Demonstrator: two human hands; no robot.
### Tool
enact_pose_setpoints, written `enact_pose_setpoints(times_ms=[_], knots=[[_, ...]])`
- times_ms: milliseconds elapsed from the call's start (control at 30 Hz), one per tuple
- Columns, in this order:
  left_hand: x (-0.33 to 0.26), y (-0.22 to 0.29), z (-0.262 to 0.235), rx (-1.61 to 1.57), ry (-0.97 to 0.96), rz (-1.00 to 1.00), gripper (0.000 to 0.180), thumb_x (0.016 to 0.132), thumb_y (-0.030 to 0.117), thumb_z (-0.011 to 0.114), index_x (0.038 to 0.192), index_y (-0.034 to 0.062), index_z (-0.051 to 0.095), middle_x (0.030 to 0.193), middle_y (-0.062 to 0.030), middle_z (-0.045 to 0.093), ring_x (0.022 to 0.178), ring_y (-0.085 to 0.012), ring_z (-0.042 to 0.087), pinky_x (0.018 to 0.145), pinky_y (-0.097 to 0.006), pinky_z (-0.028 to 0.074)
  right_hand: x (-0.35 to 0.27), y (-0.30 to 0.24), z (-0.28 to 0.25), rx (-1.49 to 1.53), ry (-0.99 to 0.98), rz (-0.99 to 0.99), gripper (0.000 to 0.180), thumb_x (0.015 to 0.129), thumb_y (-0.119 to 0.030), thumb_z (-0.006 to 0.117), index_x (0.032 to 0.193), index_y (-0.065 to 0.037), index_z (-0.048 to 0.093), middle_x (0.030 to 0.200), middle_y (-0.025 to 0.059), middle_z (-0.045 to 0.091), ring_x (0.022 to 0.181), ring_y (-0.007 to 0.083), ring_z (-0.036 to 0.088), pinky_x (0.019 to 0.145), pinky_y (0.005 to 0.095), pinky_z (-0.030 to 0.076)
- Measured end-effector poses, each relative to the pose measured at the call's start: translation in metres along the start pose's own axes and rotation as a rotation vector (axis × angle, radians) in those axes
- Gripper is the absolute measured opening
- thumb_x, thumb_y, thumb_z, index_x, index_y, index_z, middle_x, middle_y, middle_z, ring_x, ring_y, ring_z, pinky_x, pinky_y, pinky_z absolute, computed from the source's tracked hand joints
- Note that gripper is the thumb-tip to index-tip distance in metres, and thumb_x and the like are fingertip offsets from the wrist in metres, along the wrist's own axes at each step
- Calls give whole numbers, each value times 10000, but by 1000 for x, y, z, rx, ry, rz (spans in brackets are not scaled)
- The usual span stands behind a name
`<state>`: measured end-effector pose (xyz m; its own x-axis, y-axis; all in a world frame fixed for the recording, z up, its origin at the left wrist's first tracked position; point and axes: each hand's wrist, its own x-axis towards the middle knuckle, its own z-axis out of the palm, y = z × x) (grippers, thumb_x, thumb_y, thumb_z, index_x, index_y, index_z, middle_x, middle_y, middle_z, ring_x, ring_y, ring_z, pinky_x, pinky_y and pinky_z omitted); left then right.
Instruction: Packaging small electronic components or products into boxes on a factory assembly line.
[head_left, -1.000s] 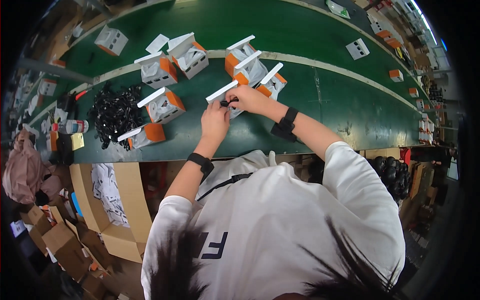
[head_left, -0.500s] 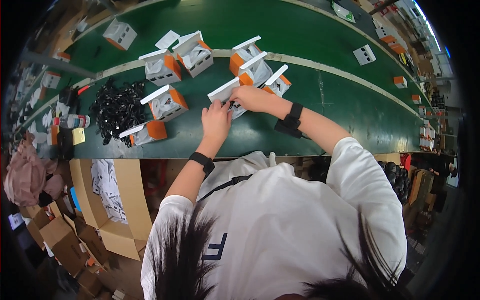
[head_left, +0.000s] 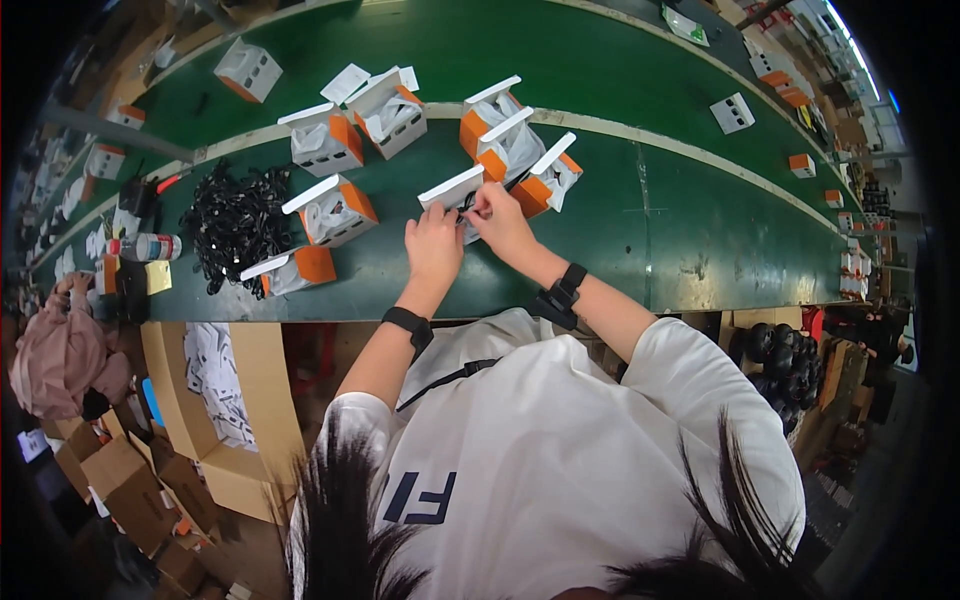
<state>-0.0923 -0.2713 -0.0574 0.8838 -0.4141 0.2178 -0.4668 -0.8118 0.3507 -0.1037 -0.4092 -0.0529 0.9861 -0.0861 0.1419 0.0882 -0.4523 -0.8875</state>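
An open-lidded small box, white and orange elsewhere in its row, sits in front of me on the green conveyor-side bench, largely covered by my hands. My left hand is closed at its left side, fingertips curled over the edge. With thumb and fingers pinched, my right hand holds a black cable over the box opening. The box's contents are mostly hidden. Just beyond my right hand stands another open box with white wrapping inside. A tangled heap of black cables lies to the left.
More open boxes stand around: one beside the cables, one farther back. A plastic bottle lies at the left. Below the bench edge is a carton holding white papers. Another person's pink sleeve shows far left.
My right hand has drawn back toward me, its forearm swinging lower and inward. The black cable shows more at its fingertips. My left hand stays at the box. Boxes on the far green strip shifted slightly right.
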Motion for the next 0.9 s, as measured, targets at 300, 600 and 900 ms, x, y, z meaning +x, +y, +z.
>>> enact_pose_setpoints(times_ms=[300, 600, 900], knots=[[-4, -3, -7, -81, -29, 117, 327, 738, 190, 643, 1043, 80, 603, 894, -53, 511, 821, -222, 548, 663, -356, 375, -24, 2, -10, -74, -188, -200, 208, 764, 33, 510, 959, -7, 450, 943, 164, 545, 935, 325, 551, 813, 358, 441], [0, -4, 2, -49, -14, 187, 289, 774, 198, 613, 1059, 153, 614, 833, -32, 496, 775, -199, 537, 646, -349, 364, -37, 13, -4, 204, -135, -24, 307, 799, 41, 474, 1092, -1, 393, 1055, 184, 534, 1042, 314, 562, 896, 338, 433], [3, -1, 4, -21, -8, 163, 240, 770, 213, 625, 1004, 158, 630, 817, -25, 493, 775, -182, 536, 644, -343, 361, -62, -1, -20, -140, -10, -100, 351, 749, 43, 492, 1097, -3, 478, 1099, 195, 487, 1019, 336, 522, 869, 368, 433]])
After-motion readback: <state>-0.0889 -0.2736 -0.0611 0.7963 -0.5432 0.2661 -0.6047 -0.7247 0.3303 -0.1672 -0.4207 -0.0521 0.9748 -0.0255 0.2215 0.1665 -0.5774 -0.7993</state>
